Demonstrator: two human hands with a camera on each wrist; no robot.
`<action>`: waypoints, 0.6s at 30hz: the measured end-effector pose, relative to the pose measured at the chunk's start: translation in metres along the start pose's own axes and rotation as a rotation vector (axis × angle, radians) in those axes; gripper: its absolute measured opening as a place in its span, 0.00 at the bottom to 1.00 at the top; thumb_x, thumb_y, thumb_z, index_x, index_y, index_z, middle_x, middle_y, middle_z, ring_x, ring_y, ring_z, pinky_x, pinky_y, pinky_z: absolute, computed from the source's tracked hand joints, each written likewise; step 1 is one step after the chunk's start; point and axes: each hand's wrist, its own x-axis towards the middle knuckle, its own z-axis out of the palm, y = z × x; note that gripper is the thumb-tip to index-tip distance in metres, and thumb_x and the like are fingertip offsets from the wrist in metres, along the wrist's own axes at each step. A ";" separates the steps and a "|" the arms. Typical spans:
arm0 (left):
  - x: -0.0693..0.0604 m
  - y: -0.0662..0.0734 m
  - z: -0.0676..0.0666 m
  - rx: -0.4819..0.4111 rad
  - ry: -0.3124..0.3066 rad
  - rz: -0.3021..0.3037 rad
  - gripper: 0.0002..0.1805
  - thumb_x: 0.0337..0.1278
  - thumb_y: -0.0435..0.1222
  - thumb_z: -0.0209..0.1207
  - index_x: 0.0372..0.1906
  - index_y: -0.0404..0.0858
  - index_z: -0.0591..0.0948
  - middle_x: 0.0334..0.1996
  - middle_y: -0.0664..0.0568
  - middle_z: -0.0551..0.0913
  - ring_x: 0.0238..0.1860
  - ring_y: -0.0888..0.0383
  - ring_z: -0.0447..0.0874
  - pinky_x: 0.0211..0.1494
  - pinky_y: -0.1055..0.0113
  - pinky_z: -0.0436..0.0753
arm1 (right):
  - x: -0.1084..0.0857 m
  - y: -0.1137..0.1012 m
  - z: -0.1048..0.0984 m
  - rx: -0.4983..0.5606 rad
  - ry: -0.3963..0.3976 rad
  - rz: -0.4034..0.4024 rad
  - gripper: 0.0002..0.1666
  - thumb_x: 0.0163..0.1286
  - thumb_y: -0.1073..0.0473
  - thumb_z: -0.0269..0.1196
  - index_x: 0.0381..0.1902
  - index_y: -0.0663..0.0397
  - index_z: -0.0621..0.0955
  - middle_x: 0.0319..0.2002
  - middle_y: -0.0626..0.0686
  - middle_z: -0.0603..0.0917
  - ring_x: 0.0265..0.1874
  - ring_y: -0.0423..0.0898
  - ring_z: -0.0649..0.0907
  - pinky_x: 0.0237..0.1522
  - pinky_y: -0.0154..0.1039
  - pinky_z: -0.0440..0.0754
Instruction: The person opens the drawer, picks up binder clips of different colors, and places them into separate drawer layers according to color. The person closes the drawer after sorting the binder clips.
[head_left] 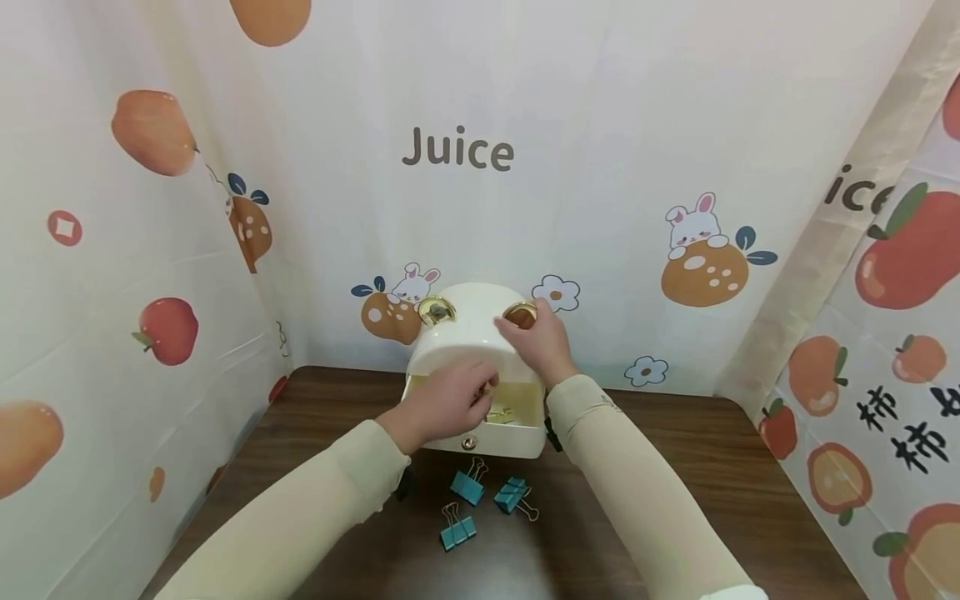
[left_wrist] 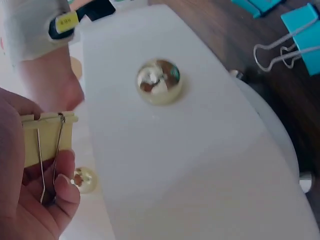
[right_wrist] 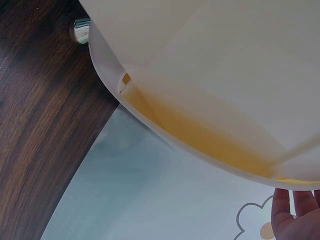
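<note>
A white storage box (head_left: 480, 312) with two round gold-rimmed ears stands on the table, its front drawer (head_left: 517, 442) pulled out. My left hand (head_left: 450, 397) is above the drawer. It holds a pale yellow binder clip (left_wrist: 47, 137) by its wire handles, fingers curled round them. Something gold-coloured lies in the drawer, too small to tell. My right hand (head_left: 540, 337) grips the box at its right ear (head_left: 520, 314), thumb in front; in the right wrist view its fingers (right_wrist: 282, 212) lie against the box's rim. A round metallic knob (left_wrist: 160, 82) sits on the drawer front.
Three teal binder clips (head_left: 468, 487) lie on the dark wooden table (head_left: 675, 467) in front of the drawer. Behind the box hangs a white curtain (head_left: 480, 208) printed with fruit and rabbits, and more printed cloth flanks the table.
</note>
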 end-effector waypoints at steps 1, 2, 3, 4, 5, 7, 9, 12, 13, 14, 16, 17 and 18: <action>0.002 -0.001 0.000 -0.009 -0.010 0.001 0.05 0.66 0.31 0.59 0.44 0.38 0.80 0.34 0.57 0.77 0.34 0.61 0.75 0.43 0.65 0.80 | 0.000 0.000 0.000 -0.001 0.002 -0.002 0.37 0.63 0.32 0.70 0.55 0.50 0.72 0.41 0.53 0.82 0.39 0.51 0.82 0.39 0.47 0.82; 0.004 -0.003 0.000 -0.012 -0.026 -0.002 0.06 0.65 0.31 0.59 0.45 0.37 0.81 0.34 0.57 0.78 0.34 0.61 0.75 0.43 0.64 0.80 | 0.000 0.000 0.000 0.000 0.002 -0.003 0.37 0.63 0.32 0.70 0.55 0.50 0.72 0.41 0.53 0.82 0.39 0.51 0.82 0.38 0.47 0.82; 0.006 -0.004 0.000 -0.004 -0.042 -0.006 0.07 0.64 0.32 0.60 0.45 0.37 0.81 0.34 0.57 0.79 0.34 0.61 0.76 0.43 0.64 0.80 | 0.000 0.000 0.000 0.000 0.001 -0.005 0.37 0.63 0.32 0.69 0.55 0.50 0.72 0.41 0.53 0.82 0.39 0.51 0.82 0.38 0.47 0.82; 0.008 -0.005 0.001 0.006 -0.057 -0.010 0.07 0.64 0.32 0.61 0.45 0.37 0.81 0.35 0.57 0.80 0.34 0.61 0.76 0.44 0.64 0.81 | -0.001 0.000 0.001 -0.002 0.001 -0.008 0.37 0.63 0.32 0.69 0.55 0.50 0.72 0.41 0.53 0.82 0.38 0.51 0.82 0.38 0.47 0.82; 0.010 -0.005 0.002 0.028 -0.071 -0.009 0.07 0.63 0.32 0.61 0.45 0.38 0.82 0.35 0.57 0.81 0.35 0.61 0.77 0.45 0.64 0.81 | -0.001 0.000 0.001 -0.004 -0.001 -0.010 0.37 0.63 0.32 0.69 0.55 0.50 0.72 0.41 0.53 0.82 0.38 0.51 0.82 0.38 0.47 0.82; 0.012 -0.005 0.004 0.081 -0.093 0.007 0.08 0.63 0.33 0.63 0.45 0.38 0.83 0.36 0.56 0.83 0.36 0.60 0.78 0.46 0.63 0.82 | -0.001 0.000 0.001 -0.003 0.002 -0.014 0.37 0.63 0.32 0.69 0.55 0.50 0.72 0.41 0.53 0.82 0.38 0.51 0.82 0.38 0.47 0.82; 0.014 -0.005 0.008 0.157 -0.096 0.037 0.07 0.63 0.34 0.64 0.45 0.39 0.84 0.36 0.57 0.83 0.36 0.60 0.79 0.46 0.64 0.82 | -0.001 -0.001 0.001 -0.003 0.005 -0.015 0.37 0.63 0.32 0.69 0.56 0.49 0.72 0.41 0.53 0.82 0.38 0.51 0.82 0.38 0.47 0.82; 0.016 -0.003 0.015 0.278 -0.069 0.107 0.05 0.62 0.36 0.65 0.41 0.42 0.84 0.33 0.57 0.83 0.33 0.59 0.80 0.42 0.63 0.82 | -0.001 -0.002 0.001 -0.004 0.007 -0.011 0.37 0.62 0.32 0.70 0.56 0.49 0.72 0.41 0.53 0.82 0.39 0.52 0.82 0.39 0.47 0.82; 0.015 -0.003 0.017 0.317 -0.055 0.128 0.04 0.63 0.37 0.66 0.40 0.43 0.84 0.32 0.58 0.82 0.32 0.59 0.79 0.41 0.63 0.82 | -0.001 -0.002 0.000 -0.004 0.008 -0.009 0.37 0.62 0.32 0.70 0.56 0.49 0.72 0.41 0.53 0.82 0.39 0.52 0.82 0.39 0.47 0.81; 0.015 -0.003 0.020 0.343 -0.043 0.141 0.03 0.63 0.37 0.66 0.38 0.45 0.84 0.30 0.58 0.81 0.31 0.59 0.79 0.40 0.63 0.81 | -0.001 -0.002 0.000 -0.006 0.007 -0.006 0.37 0.62 0.32 0.70 0.56 0.49 0.72 0.42 0.53 0.82 0.39 0.52 0.82 0.39 0.47 0.81; 0.014 -0.002 0.023 0.379 -0.022 0.160 0.03 0.63 0.38 0.66 0.35 0.46 0.83 0.27 0.59 0.79 0.29 0.59 0.78 0.38 0.62 0.80 | -0.001 -0.002 0.000 -0.008 0.006 -0.001 0.38 0.63 0.32 0.70 0.56 0.49 0.71 0.42 0.53 0.82 0.40 0.52 0.82 0.39 0.47 0.81; 0.014 -0.002 0.024 0.383 -0.014 0.163 0.05 0.64 0.39 0.66 0.33 0.47 0.82 0.26 0.59 0.79 0.28 0.59 0.77 0.37 0.61 0.80 | -0.001 -0.002 -0.001 -0.008 0.006 0.002 0.37 0.63 0.32 0.70 0.56 0.49 0.71 0.42 0.53 0.82 0.39 0.52 0.82 0.39 0.47 0.82; 0.013 -0.001 0.025 0.384 -0.010 0.163 0.06 0.64 0.39 0.66 0.32 0.48 0.81 0.25 0.60 0.78 0.28 0.59 0.77 0.37 0.61 0.79 | -0.002 -0.002 -0.001 -0.009 0.005 0.004 0.38 0.63 0.32 0.70 0.57 0.49 0.71 0.42 0.53 0.82 0.39 0.52 0.82 0.38 0.47 0.82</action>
